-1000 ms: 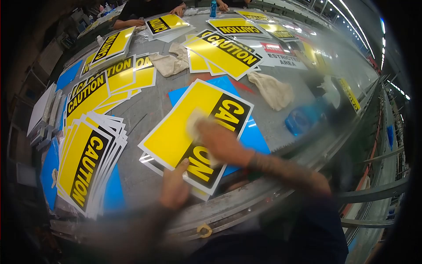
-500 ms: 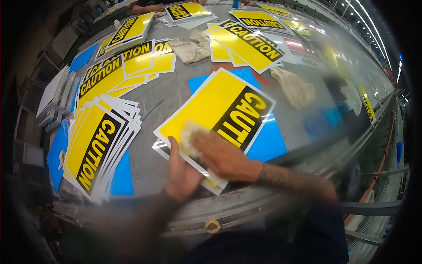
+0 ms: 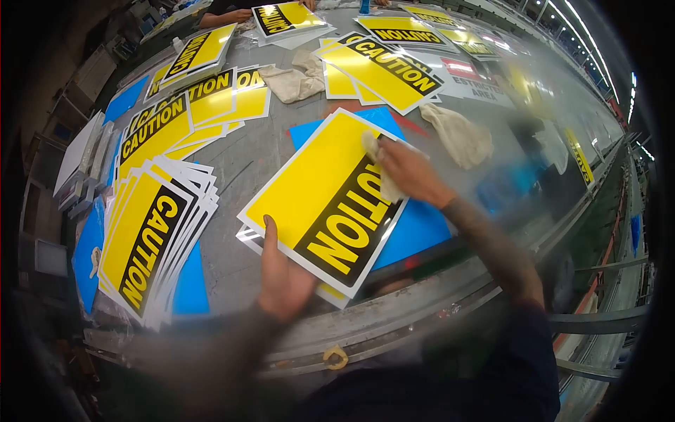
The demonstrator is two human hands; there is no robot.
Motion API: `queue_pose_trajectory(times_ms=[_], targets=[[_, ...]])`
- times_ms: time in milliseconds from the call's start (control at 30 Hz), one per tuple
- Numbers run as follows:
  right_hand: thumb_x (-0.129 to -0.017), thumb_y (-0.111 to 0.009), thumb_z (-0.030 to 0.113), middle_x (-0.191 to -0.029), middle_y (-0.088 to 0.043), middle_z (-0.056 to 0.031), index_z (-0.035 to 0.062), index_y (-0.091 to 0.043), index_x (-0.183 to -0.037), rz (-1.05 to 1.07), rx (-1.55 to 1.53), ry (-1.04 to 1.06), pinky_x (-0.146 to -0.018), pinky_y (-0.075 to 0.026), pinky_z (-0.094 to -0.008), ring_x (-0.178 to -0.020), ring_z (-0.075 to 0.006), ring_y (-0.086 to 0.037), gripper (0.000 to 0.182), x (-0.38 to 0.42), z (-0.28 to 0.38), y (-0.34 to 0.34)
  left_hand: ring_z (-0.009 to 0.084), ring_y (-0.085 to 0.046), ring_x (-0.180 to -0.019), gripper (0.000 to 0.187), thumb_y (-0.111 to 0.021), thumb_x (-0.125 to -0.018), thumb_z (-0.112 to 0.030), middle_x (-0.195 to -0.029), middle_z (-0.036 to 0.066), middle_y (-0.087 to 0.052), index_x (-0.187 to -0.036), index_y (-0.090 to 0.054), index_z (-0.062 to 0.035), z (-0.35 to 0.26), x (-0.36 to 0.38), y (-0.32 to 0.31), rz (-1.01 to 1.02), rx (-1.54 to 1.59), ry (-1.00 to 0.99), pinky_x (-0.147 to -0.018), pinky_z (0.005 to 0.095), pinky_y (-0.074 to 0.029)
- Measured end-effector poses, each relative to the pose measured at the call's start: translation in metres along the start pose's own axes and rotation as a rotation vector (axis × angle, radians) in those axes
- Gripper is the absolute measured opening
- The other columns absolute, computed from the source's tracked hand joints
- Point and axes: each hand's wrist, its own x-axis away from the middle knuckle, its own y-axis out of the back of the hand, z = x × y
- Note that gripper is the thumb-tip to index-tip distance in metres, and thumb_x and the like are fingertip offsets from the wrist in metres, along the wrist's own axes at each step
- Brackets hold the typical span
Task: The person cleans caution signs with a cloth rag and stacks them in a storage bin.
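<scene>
A yellow and black caution sign [image 3: 309,179] lies at an angle in front of me, over another sign and a blue sheet [image 3: 415,235]. My left hand [image 3: 285,278] grips its near left edge, the thumb on the face and the fingers hidden below. Near the far right corner, my right hand [image 3: 411,172] presses a pale cloth [image 3: 371,145] flat to the sign, covering part of the lettering. A fanned stack of caution signs [image 3: 144,243] lies to the left of my left hand. Right of the sign rests a crumpled cream rag [image 3: 458,137].
More caution signs [image 3: 383,67] lie in piles across the grey table [image 3: 242,158], with another rag [image 3: 295,79] between them. At the far side, a person's hand [image 3: 241,15] touches a sign. A metal rail [image 3: 365,320] runs along the near edge.
My right hand has slid the cloth from the sign's near left part to its far right corner, uncovering the near lettering. My left hand still holds the near edge.
</scene>
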Motion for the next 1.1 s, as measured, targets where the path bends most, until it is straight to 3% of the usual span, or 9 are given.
queue_pose_trajectory(times_ms=[67, 233, 300, 400, 500, 700, 800, 967, 1100], targets=[[-0.104, -0.061, 0.025, -0.163, -0.044, -0.0254, -0.0048, -0.051, -0.15, 0.015, 0.18, 0.294, -0.127, -0.028, -0.0562, -0.152, -0.0398, -0.041, 0.056, 0.02, 0.004, -0.036, 0.0357, -0.042, -0.152, 0.075, -0.043, -0.11, -0.063, -0.164, 0.016, -0.044, -0.163, -0.035, -0.0096, 0.007, -0.003, 0.0, -0.032, -0.051, -0.037, -0.127, 0.0534, -0.031], [-0.106, -0.058, 0.026, -0.162, -0.042, -0.0306, -0.0099, -0.044, -0.151, 0.251, -0.185, 0.435, -0.129, -0.027, -0.0512, -0.154, -0.0438, -0.038, 0.059, 0.062, 0.132, -0.055, 0.0306, -0.056, -0.139, 0.075, -0.04, -0.108, -0.071, -0.15, 0.012, -0.06, -0.151, -0.051, -0.0103, 0.008, -0.002, 0.005, -0.03, -0.052, -0.039, -0.122, 0.0492, -0.04], [-0.107, -0.057, 0.025, -0.162, -0.042, -0.0298, -0.0083, -0.045, -0.152, 0.233, -0.224, 0.473, -0.128, -0.029, -0.0513, -0.154, -0.0437, -0.039, 0.057, 0.083, 0.159, -0.055, 0.0292, -0.059, -0.136, 0.073, -0.041, -0.107, -0.071, -0.144, 0.012, -0.064, -0.144, -0.056, -0.0092, -0.002, -0.007, 0.036, 0.371, 0.086, 0.102, -0.12, 0.0474, -0.043], [-0.106, -0.059, 0.017, -0.161, -0.044, -0.0283, -0.0069, -0.046, -0.151, 0.268, -0.334, 0.488, -0.128, -0.031, -0.0522, -0.153, -0.0431, -0.041, 0.053, 0.073, 0.135, -0.052, 0.0272, -0.058, -0.136, 0.065, -0.04, -0.112, -0.062, -0.143, 0.012, -0.063, -0.145, -0.053, -0.0084, 0.005, -0.006, 0.033, 0.078, -0.065, 0.014, -0.117, 0.0453, -0.044], [-0.107, -0.058, 0.017, -0.162, -0.045, -0.0269, -0.0064, -0.046, -0.152, 0.078, -0.025, 0.435, -0.127, -0.032, -0.0515, -0.151, -0.0403, -0.044, 0.052, 0.05, 0.076, -0.056, 0.0307, -0.059, -0.135, 0.043, -0.047, -0.116, -0.033, -0.144, 0.018, -0.061, -0.147, -0.05, -0.0028, 0.016, -0.002, 0.01, -0.117, -0.15, -0.038, -0.118, 0.0471, -0.046], [-0.11, -0.051, 0.021, -0.165, -0.044, -0.0208, -0.0022, -0.044, -0.156, -0.04, 0.316, 0.069, -0.128, -0.027, -0.053, -0.156, -0.0382, -0.037, 0.052, -0.006, -0.037, -0.022, 0.0334, -0.059, -0.134, 0.045, -0.052, -0.114, -0.027, -0.146, 0.019, -0.059, -0.149, -0.045, 0.0003, 0.016, 0.002, 0.009, -0.189, -0.179, -0.02, -0.118, 0.0486, -0.046], [-0.109, -0.053, 0.022, -0.165, -0.041, -0.028, -0.0079, -0.043, -0.155, -0.093, 0.575, 0.217, -0.128, -0.027, -0.0537, -0.154, -0.0433, -0.038, 0.056, 0.013, -0.023, -0.04, 0.0334, -0.059, -0.135, 0.044, -0.053, -0.114, -0.025, -0.147, 0.018, -0.059, -0.149, -0.047, 0.0001, 0.018, 0.004, 0.005, -0.222, -0.187, -0.035, -0.118, 0.049, -0.046], [-0.102, -0.057, 0.014, -0.162, -0.043, -0.03, -0.0076, -0.049, -0.151, 0.063, -0.006, 0.274, -0.127, -0.026, -0.0573, -0.153, -0.0464, -0.04, 0.055, 0.071, 0.082, -0.05, 0.0338, -0.059, -0.135, 0.044, -0.054, -0.113, -0.022, -0.148, 0.017, -0.06, -0.151, -0.047, 0.0, 0.02, 0.0, 0.013, -0.21, -0.201, -0.068, -0.119, 0.0495, -0.045], [-0.1, -0.061, 0.016, -0.156, -0.049, -0.0297, -0.0072, -0.055, -0.144, -0.151, 0.534, 0.123, -0.123, -0.03, -0.0623, -0.147, -0.0473, -0.045, 0.051, 0.018, -0.025, -0.036, 0.033, -0.06, -0.133, 0.041, -0.054, -0.113, -0.021, -0.144, 0.019, -0.06, -0.147, -0.048, 0.0017, 0.018, 0.006, 0.001, -0.252, -0.21, -0.071, -0.118, 0.0479, -0.046]])
